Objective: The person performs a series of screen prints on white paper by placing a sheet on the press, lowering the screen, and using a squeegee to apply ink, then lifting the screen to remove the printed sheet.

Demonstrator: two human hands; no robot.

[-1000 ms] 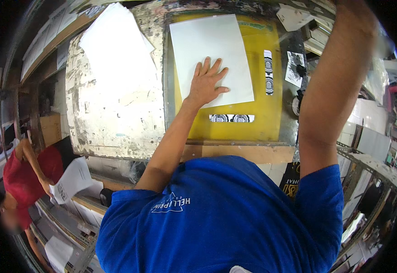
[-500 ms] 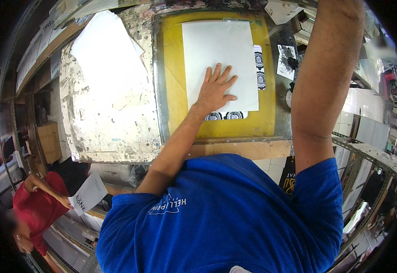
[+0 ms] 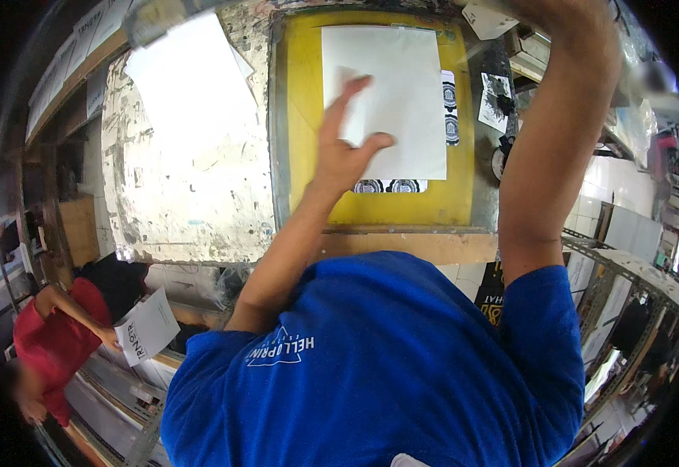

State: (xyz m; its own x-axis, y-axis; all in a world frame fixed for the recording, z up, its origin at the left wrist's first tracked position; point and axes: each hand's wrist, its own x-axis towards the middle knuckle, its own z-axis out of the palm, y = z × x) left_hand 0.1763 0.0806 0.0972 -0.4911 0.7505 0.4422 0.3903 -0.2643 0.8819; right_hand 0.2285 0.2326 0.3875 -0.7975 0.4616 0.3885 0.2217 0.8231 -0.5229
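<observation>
Above a white sheet (image 3: pixel 405 86) hangs my left hand (image 3: pixel 349 148), its thumb and fingers spread and partly blurred, with nothing in it. The sheet lies on a yellow framed panel (image 3: pixel 401 210) that looks like a printing screen. Black-and-white printed emblems (image 3: pixel 403 186) stick out past the sheet's near edge, and more emblems (image 3: pixel 450 109) past its right edge. My right forearm (image 3: pixel 553 148) reaches up along the right side and bends left at the top edge, where the hand is cut off from view.
Left of the panel, white sheets (image 3: pixel 195 78) lie on a paint-stained white table (image 3: pixel 199 226). An ink-smeared card (image 3: pixel 495 101) is at the panel's right. At lower left, a person in red (image 3: pixel 59 327) holds a printed sheet (image 3: pixel 147 327). Metal shelving (image 3: pixel 627 272) stands at right.
My left hand has lifted off the white sheet and moved slightly left, its fingers now blurred. My right arm has bent leftward at the top. The view has shifted slightly.
</observation>
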